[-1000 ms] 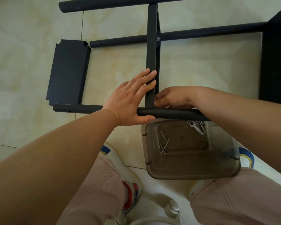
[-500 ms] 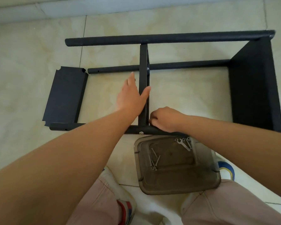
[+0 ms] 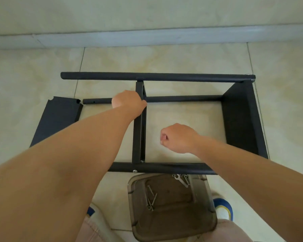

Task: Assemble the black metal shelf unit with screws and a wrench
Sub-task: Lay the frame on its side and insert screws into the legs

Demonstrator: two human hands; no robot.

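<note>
Two bare hands work over a black shelf frame lying on its side on the tiled floor, across the middle of the frame. The left hand sits at centre, where the upright cross panel meets the thin middle tube; its fingers are hidden behind the hand, so whether its grip is closed on the tube or panel cannot be told. The right hand, right of centre, hovers above the floor between the tubes with fingers curled into a fist; nothing shows in its grip. A black end panel stands at the right of the frame, and a loose black shelf panel lies at the left, partly under the left forearm. At lower centre a smoky clear plastic bin sits just below the near tube; several screws lie in it, and a small wrench rests at its upper edge. No brand, label or readable writing shows anywhere.
</note>
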